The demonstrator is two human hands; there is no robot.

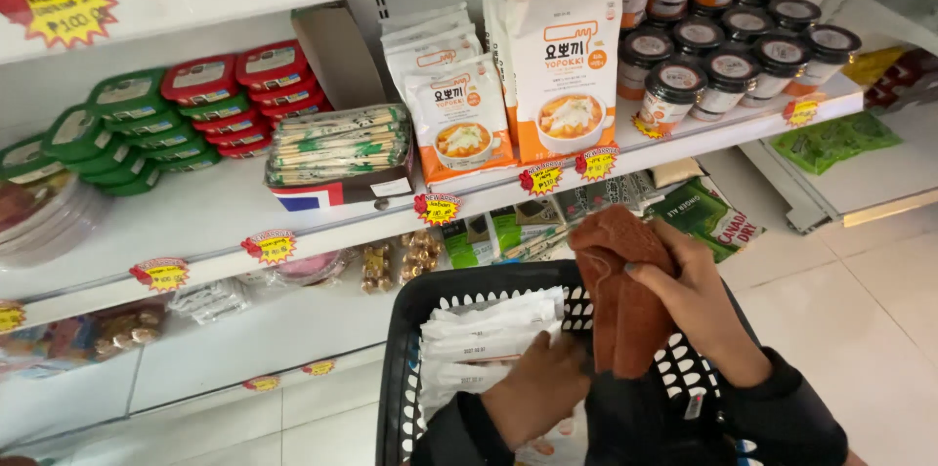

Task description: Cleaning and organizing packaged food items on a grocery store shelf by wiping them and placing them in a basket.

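My right hand (pixel 696 302) grips a rust-brown cloth (pixel 618 280) and holds it over the far right edge of a black plastic shopping basket (pixel 399 368). My left hand (pixel 535 390) reaches down into the basket and rests on white flat packets (pixel 484 334) stacked inside. Both arms wear dark sleeves. The basket sits low in front of a white store shelf (pixel 225 207).
The shelf carries green and red flat tubs (pixel 166 114), a box of wrapped chopsticks (pixel 337 148), white-and-orange pouches (pixel 562 65) and black-lidded cups (pixel 728 46). Red and yellow price tags line the shelf edge. Lower shelves hold green packets (pixel 699 212). White tiled floor (pixel 860 329) lies to the right.
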